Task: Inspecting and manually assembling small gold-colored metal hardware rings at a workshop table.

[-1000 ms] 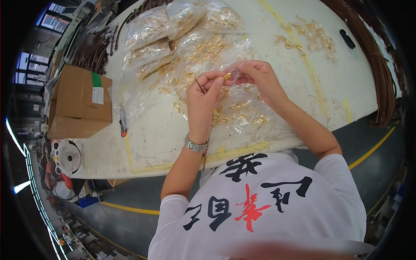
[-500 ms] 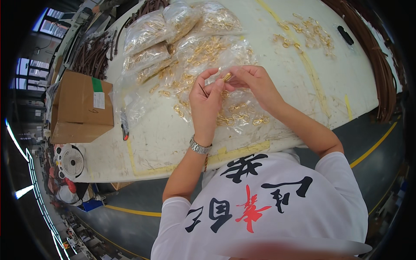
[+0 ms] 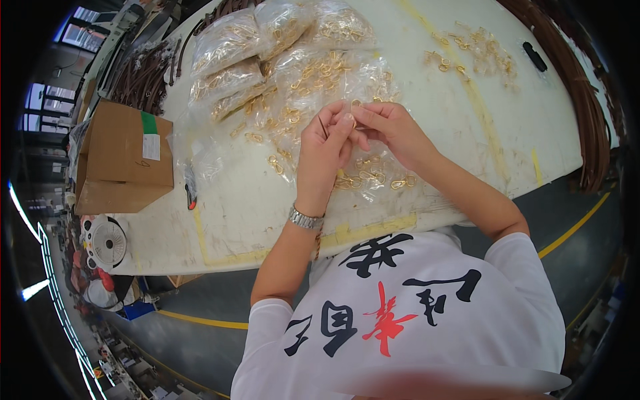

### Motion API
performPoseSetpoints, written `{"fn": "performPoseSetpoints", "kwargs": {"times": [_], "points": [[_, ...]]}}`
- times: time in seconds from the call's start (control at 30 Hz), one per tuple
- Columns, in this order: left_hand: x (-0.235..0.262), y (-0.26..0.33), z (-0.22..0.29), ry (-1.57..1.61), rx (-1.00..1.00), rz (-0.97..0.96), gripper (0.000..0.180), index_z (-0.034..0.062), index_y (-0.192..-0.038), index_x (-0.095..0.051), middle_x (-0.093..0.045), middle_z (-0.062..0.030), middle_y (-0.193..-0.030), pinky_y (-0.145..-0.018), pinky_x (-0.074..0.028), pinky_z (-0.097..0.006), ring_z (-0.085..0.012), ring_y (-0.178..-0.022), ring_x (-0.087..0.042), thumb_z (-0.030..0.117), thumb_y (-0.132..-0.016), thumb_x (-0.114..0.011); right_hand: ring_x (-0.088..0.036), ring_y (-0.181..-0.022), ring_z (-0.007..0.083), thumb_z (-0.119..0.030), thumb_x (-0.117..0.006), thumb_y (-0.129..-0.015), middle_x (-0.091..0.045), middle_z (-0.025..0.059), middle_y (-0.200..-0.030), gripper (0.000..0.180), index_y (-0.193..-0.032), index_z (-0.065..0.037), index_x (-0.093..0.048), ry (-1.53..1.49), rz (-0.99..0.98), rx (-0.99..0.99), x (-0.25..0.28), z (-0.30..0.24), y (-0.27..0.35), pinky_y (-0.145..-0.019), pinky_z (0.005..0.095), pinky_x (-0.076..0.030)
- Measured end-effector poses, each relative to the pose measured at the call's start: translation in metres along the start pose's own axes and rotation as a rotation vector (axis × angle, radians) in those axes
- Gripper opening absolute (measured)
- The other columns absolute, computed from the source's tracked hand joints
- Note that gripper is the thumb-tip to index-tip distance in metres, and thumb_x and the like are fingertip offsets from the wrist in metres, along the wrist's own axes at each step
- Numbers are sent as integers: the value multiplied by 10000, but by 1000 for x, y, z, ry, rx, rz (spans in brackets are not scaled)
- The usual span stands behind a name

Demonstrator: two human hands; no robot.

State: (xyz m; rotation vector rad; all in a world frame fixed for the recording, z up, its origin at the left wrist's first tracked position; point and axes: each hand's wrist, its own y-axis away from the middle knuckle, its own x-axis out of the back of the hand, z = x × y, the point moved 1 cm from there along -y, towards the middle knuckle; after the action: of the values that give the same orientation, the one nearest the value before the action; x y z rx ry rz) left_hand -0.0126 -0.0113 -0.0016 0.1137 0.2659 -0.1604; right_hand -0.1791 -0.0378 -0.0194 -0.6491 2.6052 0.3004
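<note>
The person's bare left forearm (image 3: 279,263) runs from a bent elbow at the near left toward the far side, leaning a little right. The bare right forearm (image 3: 470,197) slants far and left from its bent elbow, set wider out. The bare left hand (image 3: 325,152) is curled, its thumb stretched along the near side and pressing inward. The bare right hand (image 3: 400,133) comes from the right, fingertips pinched close against the left hand's.
</note>
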Motion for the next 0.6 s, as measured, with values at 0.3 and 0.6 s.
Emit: {"fn": "performPoseSetpoints", "kwargs": {"times": [0.3,0.6], "points": [[26,-8,16,-86,48,-84,209,28,-1190,-707,-642,46,-785,-485,-284,-188,2,-547,-420,180,-1059,-649,-700,-808,114,-348,-592,-1091,-734,33,-905,336,-1000,-49,-715,189,-204,-150,8,-18,-1,-785,275,-575],[22,-1,12,-95,74,-46,114,55,-994,-668,-608,56,-730,-509,-333,-194,-9,-584,-495,164,-1011,-693,-691,-749,106,-333,-572,-1099,-709,12,-826,337,-980,-55,-722,257,-219,-198,7,-15,4,-706,266,-569]]}}
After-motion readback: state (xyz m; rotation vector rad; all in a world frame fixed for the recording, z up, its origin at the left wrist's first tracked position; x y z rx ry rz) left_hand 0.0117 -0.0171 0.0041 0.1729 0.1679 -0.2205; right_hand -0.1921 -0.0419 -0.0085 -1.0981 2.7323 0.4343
